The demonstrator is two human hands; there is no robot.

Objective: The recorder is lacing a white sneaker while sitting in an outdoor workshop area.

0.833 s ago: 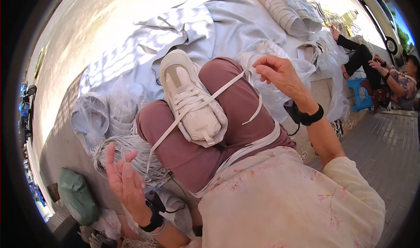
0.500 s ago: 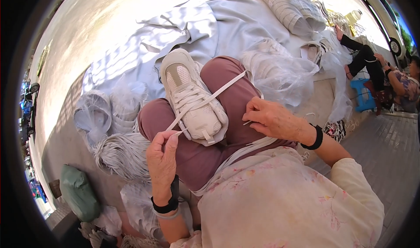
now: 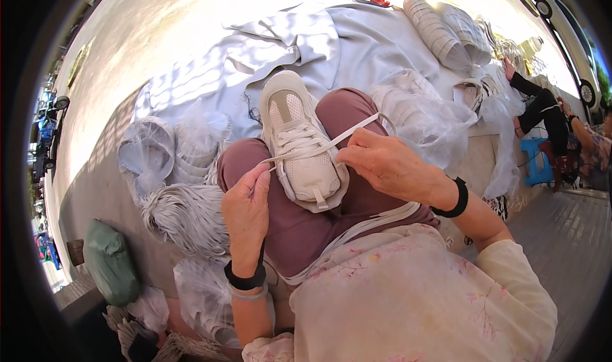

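A cream sneaker (image 3: 319, 176) with a mesh toe lies between my knees, toe pointing away and heel tab toward me. A pale flat shoelace (image 3: 345, 136) crosses its lacing and loops over my right knee. At the shoe's left edge my left hand (image 3: 247, 202) is closed, pinching that lace between thumb and forefinger. My right hand (image 3: 389, 167) is closed at the shoe's right edge, fingertips against it. What those fingertips hold is hidden. More pale laces (image 3: 357, 227) lie across my lap.
A thick bundle of grey-white laces (image 3: 185, 215) lies left of my knee. Plastic-wrapped stacks of shoe parts (image 3: 146, 151) and clear plastic bags (image 3: 424, 110) flank me. Grey cloth (image 3: 370, 36) spreads ahead. A green bag (image 3: 109, 263) sits left; another person's leg (image 3: 542, 110) shows at right.
My right hand has moved left and up from above my thigh to the shoe's edge. My left hand keeps its pinch on the lace. The whole view has shifted slightly.
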